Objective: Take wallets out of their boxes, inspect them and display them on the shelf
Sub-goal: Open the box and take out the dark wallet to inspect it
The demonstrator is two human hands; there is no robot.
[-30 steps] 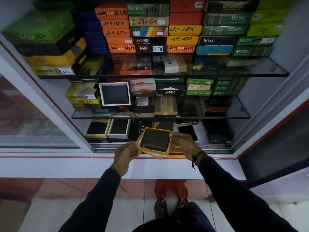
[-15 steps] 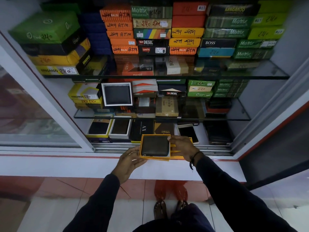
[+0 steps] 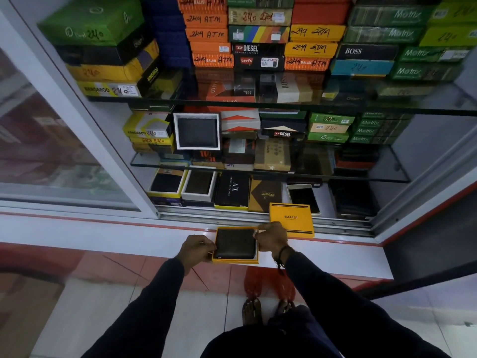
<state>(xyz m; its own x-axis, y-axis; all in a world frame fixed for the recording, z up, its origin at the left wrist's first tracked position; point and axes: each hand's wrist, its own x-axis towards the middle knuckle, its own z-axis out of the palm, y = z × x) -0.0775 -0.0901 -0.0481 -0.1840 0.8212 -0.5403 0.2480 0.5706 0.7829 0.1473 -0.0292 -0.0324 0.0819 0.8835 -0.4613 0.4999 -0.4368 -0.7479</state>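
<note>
Both hands, left (image 3: 197, 250) and right (image 3: 272, 239), gripping open wallet box (image 3: 235, 260) sides.

Glass shelves (image 3: 258, 105), red/white floor tiles (image 3: 77, 293).

A dark brown wallet (image 3: 235, 243), closed and lying flat, is seated in an open yellow box tray (image 3: 233, 261), which is held level above the white ledge (image 3: 129, 235) at the foot of the display case, gripped at its left and right edges. The yellow lid (image 3: 291, 219), printed BALISI with dark stripes along its top and bottom edges, is leaned upright just behind and to the right of the tray, against the sliding track of the case. Behind it, on the bottom shelf (image 3: 325, 205), other dark wallets are displayed in opened boxes.
</note>
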